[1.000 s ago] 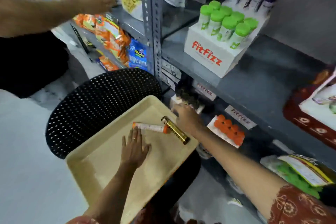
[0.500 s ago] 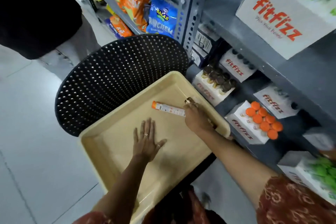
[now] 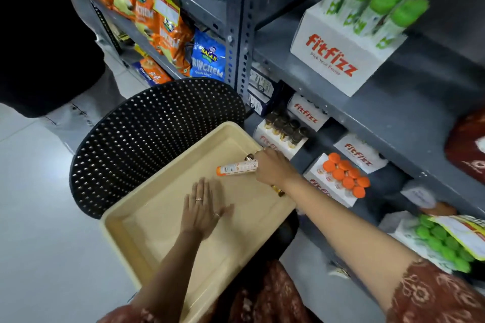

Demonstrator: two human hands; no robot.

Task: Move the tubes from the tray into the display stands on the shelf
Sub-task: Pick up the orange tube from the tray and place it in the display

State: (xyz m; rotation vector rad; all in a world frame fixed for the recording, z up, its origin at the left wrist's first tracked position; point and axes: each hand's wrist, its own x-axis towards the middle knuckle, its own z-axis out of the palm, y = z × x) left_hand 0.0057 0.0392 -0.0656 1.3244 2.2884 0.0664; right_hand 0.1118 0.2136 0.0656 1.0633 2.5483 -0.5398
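A beige tray (image 3: 157,238) rests on a black perforated chair (image 3: 147,139). My left hand (image 3: 202,207) lies flat and open on the tray floor. At the tray's far right corner my right hand (image 3: 273,168) is closed around a white tube with an orange cap (image 3: 236,167), which sticks out to the left. A gold tube (image 3: 278,192) lies under that hand and wrist, only its ends showing. On the low shelf right beside the tray stand a fitfizz stand of orange-capped tubes (image 3: 341,178) and one of dark-capped tubes (image 3: 286,130).
Another person in a black shirt (image 3: 39,47) stands at the left by shelves of snack bags (image 3: 157,23). A fitfizz stand of green-capped tubes (image 3: 341,44) sits on the upper grey shelf. More green caps (image 3: 441,244) are at the lower right. A steel upright (image 3: 237,34) divides the shelves.
My right hand came back from the shelf to the tray and closed on the orange-capped tube, covering the gold one. My left hand stayed flat. The view tilted down, then up.
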